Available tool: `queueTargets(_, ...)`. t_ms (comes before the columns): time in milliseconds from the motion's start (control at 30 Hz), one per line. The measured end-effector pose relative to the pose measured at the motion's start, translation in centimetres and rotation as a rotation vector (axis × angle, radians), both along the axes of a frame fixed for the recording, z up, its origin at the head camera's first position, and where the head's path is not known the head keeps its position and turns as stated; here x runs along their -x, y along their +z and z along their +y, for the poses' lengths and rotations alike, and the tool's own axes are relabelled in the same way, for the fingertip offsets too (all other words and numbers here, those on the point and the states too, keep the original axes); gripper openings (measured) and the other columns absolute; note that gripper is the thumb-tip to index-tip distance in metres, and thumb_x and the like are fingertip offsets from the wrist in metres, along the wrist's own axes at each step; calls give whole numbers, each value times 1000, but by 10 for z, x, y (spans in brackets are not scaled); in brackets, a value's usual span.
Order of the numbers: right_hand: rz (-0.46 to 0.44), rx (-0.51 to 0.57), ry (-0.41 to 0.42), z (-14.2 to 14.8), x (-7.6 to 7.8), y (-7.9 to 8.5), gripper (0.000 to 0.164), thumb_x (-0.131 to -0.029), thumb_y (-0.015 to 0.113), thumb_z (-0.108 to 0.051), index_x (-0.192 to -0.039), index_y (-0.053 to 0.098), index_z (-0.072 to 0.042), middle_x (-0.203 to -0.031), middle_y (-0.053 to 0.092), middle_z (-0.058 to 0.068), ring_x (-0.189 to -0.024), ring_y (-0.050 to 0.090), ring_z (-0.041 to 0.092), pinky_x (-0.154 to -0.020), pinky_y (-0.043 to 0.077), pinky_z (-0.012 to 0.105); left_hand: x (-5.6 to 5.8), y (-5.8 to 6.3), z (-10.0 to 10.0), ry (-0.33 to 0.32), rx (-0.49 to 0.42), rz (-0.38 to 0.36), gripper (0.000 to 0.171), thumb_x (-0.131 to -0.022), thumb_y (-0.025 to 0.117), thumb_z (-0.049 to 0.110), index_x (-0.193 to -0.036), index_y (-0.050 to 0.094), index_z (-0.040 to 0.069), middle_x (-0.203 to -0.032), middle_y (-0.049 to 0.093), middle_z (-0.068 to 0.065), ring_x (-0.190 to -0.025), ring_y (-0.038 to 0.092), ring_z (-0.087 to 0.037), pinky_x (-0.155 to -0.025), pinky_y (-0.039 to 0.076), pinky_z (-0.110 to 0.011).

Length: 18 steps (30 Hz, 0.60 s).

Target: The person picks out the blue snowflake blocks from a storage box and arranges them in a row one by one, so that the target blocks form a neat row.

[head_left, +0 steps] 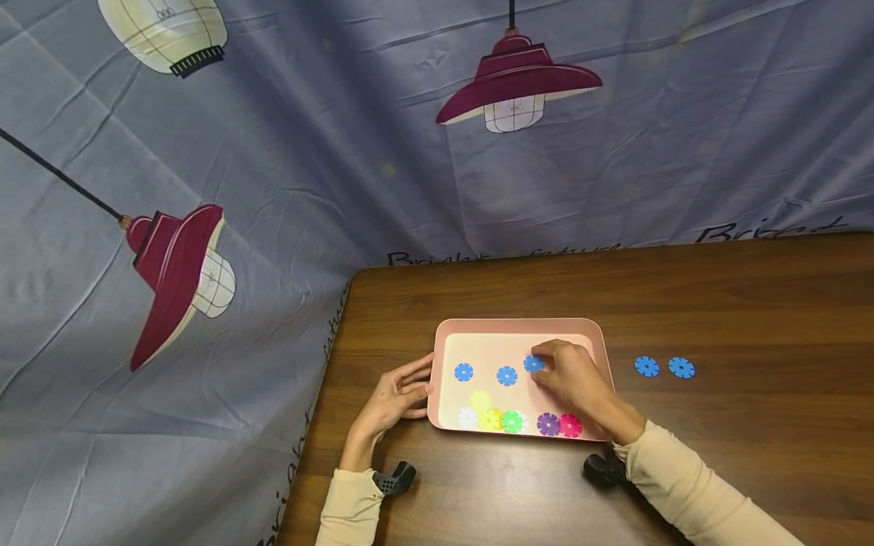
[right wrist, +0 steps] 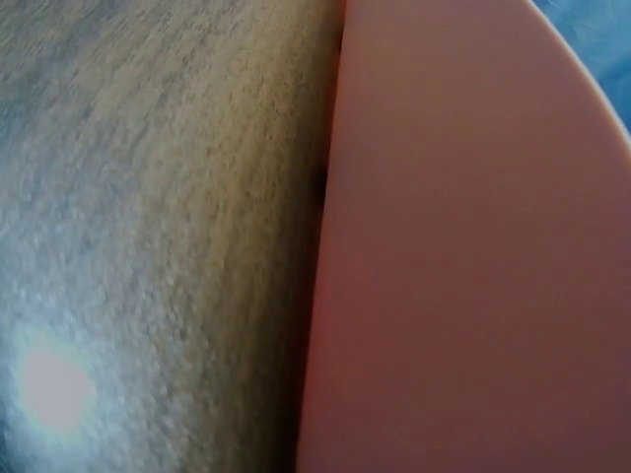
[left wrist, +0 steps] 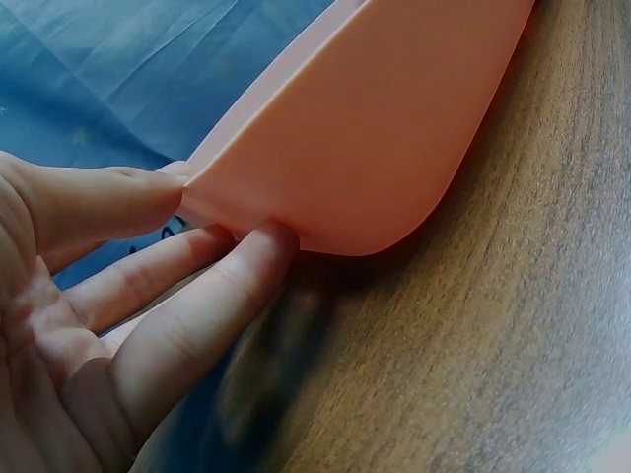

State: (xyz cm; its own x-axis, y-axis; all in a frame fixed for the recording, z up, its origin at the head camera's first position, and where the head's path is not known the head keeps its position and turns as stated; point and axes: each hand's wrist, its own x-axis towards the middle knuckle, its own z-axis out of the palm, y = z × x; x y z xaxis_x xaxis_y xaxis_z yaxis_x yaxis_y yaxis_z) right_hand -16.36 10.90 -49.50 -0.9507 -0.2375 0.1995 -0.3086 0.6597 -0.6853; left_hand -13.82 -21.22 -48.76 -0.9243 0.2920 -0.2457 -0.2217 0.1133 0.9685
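A shallow pink tray (head_left: pixel 519 326) lies on the wooden table. At its left end my left hand (head_left: pixel 391 400) touches the outer wall, fingers fairly straight; the left wrist view shows fingertips (left wrist: pixel 273 236) against the wall near a corner. My right hand (head_left: pixel 572 373) reaches over the tray and pinches a blue snowflake disc (head_left: pixel 532 364) between thumb and fingers. Two more blue discs, a left one (head_left: pixel 463 372) and a middle one (head_left: pixel 507 376), lie in a row beside it. The right wrist view shows only the tray wall (right wrist: pixel 473 256) and table; the hand is out of it.
Along the tray's near side lie white (head_left: pixel 467 418), yellow (head_left: pixel 489 419), green (head_left: pixel 512 422), purple (head_left: pixel 548 424) and pink (head_left: pixel 570 425) discs. Right of the tray, two blue discs (head_left: pixel 646 366) rest on the table (head_left: pixel 751 318). A printed curtain (head_left: pixel 382 152) hangs behind and to the left.
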Motion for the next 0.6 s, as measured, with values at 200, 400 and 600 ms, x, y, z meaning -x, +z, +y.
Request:
queueTargets(200,11,-1,3,-4,-1,-2,33,-71,79,8,-103,73,7,-103,70,20,-96,65,33,-87,52,49,0,0,0,1,1,-2,57,-94,64,1,-148,46,10,-140,49,-24,-111,61,-28,-73,59,-42)
queueTargets(400,21,-17,-1,-4,-1,-5,33,-70,77,12,-102,74,6,-103,71,20,-98,66,34,-87,53,49,0,0,1,2,-1,-3,57,-94,64,1,-148,46,10,-140,49,-25,-111,61,-28,-73,59,-43)
queueTargets(600,42,-13,-3,-5,1,-5,35,-67,77,14,-101,74,6,-103,71,20,-100,65,36,-89,52,49,0,-1,1,7,5,-5,57,-94,64,2,-147,47,12,-140,49,-24,-111,61,-27,-73,59,-42)
